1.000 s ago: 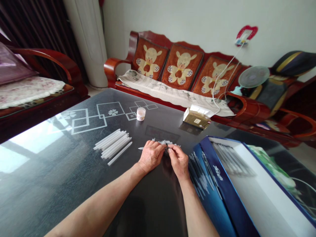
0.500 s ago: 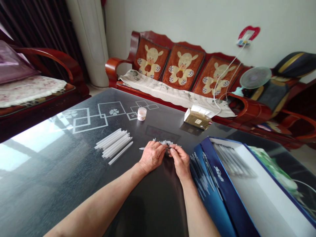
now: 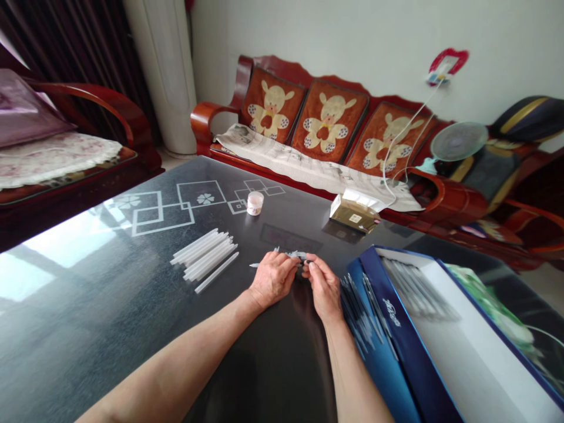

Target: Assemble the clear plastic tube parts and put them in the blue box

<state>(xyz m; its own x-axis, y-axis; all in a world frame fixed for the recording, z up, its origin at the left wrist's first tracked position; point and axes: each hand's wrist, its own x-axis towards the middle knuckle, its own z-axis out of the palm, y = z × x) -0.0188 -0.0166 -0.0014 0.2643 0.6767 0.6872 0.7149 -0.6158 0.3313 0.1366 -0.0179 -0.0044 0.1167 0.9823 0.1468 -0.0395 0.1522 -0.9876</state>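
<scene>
- Left hand [image 3: 274, 279] and right hand [image 3: 324, 288] meet near the worktop [image 3: 88, 305] centre, fingers [image 3: 309, 265] closed on small clear plastic pieces [image 3: 296, 255].
- White plastic sticks [image 3: 203, 255] lie left; blue box [image 3: 388, 311] lies right.

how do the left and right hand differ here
The left hand lies flatter, back up, while the right hand stands steeper, pinching downward. The left hand is nearer the white tubes, the right hand nearer the blue box. Both meet at a small pale piece.
</scene>
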